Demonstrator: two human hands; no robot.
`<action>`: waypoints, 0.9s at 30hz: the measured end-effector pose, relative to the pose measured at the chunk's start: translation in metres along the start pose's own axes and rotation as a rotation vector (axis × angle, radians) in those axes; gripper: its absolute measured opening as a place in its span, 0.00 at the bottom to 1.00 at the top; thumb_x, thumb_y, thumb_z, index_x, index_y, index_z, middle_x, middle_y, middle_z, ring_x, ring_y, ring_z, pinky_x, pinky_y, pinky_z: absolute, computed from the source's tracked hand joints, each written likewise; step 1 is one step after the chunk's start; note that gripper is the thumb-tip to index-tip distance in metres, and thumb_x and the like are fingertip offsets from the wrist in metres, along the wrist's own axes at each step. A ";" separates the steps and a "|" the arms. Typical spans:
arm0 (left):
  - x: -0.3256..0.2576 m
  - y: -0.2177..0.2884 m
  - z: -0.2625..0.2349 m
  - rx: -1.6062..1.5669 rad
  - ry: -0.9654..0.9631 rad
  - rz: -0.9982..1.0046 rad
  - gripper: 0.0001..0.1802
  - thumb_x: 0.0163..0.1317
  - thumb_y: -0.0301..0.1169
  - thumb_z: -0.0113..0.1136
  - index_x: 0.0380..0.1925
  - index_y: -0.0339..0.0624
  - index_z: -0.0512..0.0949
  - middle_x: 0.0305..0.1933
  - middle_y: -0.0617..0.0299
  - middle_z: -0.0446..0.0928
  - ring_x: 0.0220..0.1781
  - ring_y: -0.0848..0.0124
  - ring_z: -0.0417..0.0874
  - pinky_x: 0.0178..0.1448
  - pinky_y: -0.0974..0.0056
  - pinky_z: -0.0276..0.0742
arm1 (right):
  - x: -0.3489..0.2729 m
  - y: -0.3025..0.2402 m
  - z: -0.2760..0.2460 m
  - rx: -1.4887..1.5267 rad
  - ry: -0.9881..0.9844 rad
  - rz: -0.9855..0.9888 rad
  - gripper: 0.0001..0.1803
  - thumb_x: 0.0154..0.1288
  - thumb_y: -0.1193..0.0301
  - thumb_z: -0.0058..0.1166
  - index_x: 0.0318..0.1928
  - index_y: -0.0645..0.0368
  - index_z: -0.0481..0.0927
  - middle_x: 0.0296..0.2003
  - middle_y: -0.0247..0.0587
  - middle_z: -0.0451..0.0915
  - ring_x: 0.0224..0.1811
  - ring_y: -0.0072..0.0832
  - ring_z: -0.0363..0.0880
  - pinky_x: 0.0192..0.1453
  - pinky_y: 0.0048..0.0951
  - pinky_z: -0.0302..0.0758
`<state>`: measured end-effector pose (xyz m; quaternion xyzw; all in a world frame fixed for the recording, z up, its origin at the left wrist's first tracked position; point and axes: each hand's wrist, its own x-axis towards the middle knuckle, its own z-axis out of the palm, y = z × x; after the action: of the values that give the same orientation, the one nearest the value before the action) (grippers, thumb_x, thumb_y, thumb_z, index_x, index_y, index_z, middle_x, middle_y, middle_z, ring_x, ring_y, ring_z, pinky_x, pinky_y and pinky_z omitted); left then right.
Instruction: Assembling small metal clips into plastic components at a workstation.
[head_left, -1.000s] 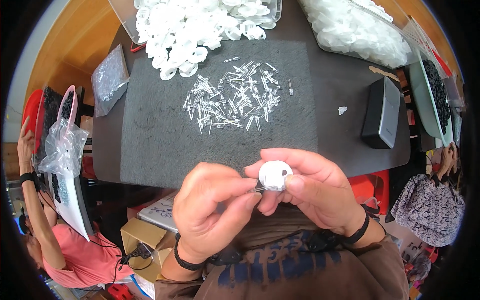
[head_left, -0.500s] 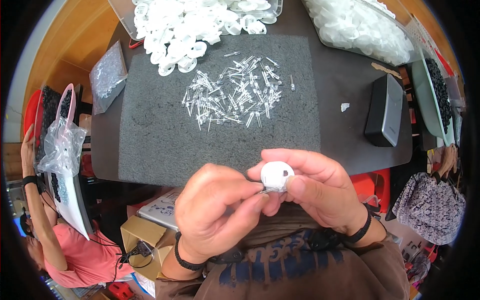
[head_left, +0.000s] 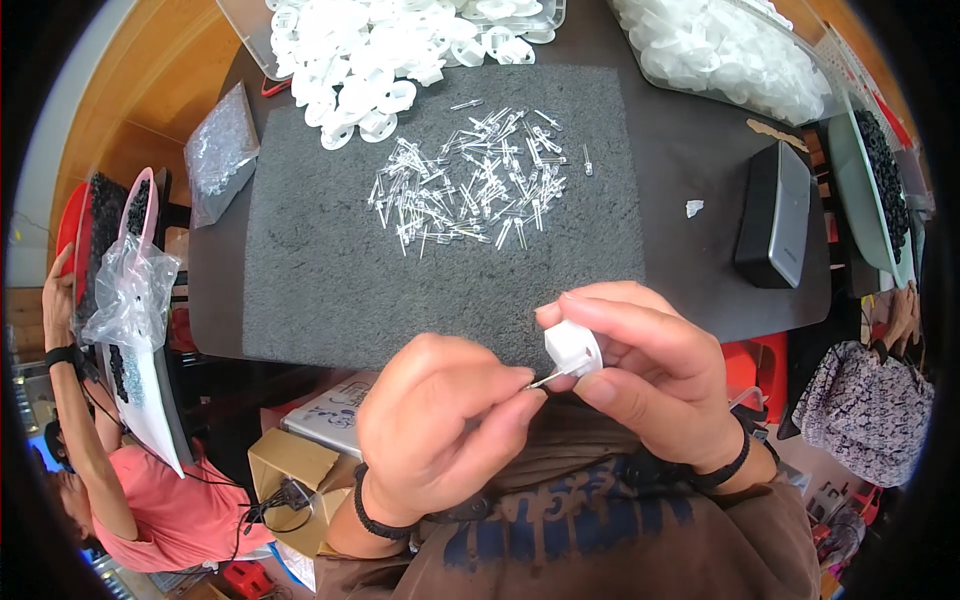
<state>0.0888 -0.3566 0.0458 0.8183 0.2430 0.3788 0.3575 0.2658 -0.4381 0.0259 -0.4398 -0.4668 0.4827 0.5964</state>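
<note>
Between the thumb and fingers of my right hand (head_left: 650,375) is a white round plastic part (head_left: 573,347), turned so that a boxy raised piece on it shows. My left hand (head_left: 445,415) pinches the thin metal legs of an LED (head_left: 545,381), which point toward the underside of the white part. The LED's head is hidden at the part. Beyond my hands, a loose spread of clear LEDs (head_left: 480,185) with long legs lies on a dark grey mat (head_left: 320,290).
White plastic parts (head_left: 350,60) spill from a clear bin at the back left. Another bin (head_left: 720,60) of translucent parts stands back right. A black-and-silver box (head_left: 775,215) sits on the right, a clear bag (head_left: 220,155) on the left. A person in pink (head_left: 180,500) is at far left.
My right hand has tilted the white part from its flat face to its side, showing the boxy piece. My left hand has shifted slightly right, still pinching the LED legs.
</note>
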 end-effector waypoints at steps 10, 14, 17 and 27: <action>-0.007 0.000 0.007 -0.159 0.006 -0.144 0.10 0.48 0.18 0.68 0.32 0.36 0.81 0.29 0.58 0.78 0.27 0.69 0.77 0.30 0.68 0.72 | 0.008 -0.009 -0.002 -0.396 -0.078 -0.232 0.24 0.58 0.79 0.62 0.57 0.62 0.76 0.48 0.47 0.76 0.37 0.24 0.76 0.42 0.24 0.74; -0.007 0.000 0.010 -0.048 0.005 -0.035 0.13 0.47 0.17 0.68 0.35 0.35 0.80 0.29 0.57 0.77 0.26 0.67 0.77 0.29 0.68 0.72 | 0.003 -0.001 -0.003 -0.253 -0.043 -0.153 0.25 0.57 0.79 0.63 0.57 0.62 0.76 0.48 0.47 0.76 0.37 0.24 0.76 0.42 0.24 0.75; -0.008 0.003 0.008 -0.108 -0.008 -0.173 0.14 0.46 0.17 0.68 0.36 0.34 0.79 0.29 0.56 0.77 0.26 0.66 0.77 0.29 0.67 0.72 | -0.001 0.003 -0.001 -0.137 0.000 -0.085 0.25 0.58 0.79 0.63 0.57 0.61 0.76 0.48 0.46 0.76 0.36 0.22 0.76 0.41 0.23 0.75; -0.009 -0.003 0.010 0.048 -0.011 0.107 0.17 0.42 0.15 0.68 0.36 0.33 0.79 0.29 0.57 0.76 0.25 0.64 0.77 0.27 0.64 0.72 | 0.004 -0.008 -0.007 -0.133 -0.129 -0.051 0.24 0.58 0.80 0.63 0.57 0.60 0.77 0.45 0.43 0.76 0.36 0.20 0.75 0.38 0.19 0.74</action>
<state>0.0912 -0.3651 0.0350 0.8405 0.2059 0.3869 0.3185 0.2745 -0.4358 0.0325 -0.4343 -0.5464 0.4626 0.5466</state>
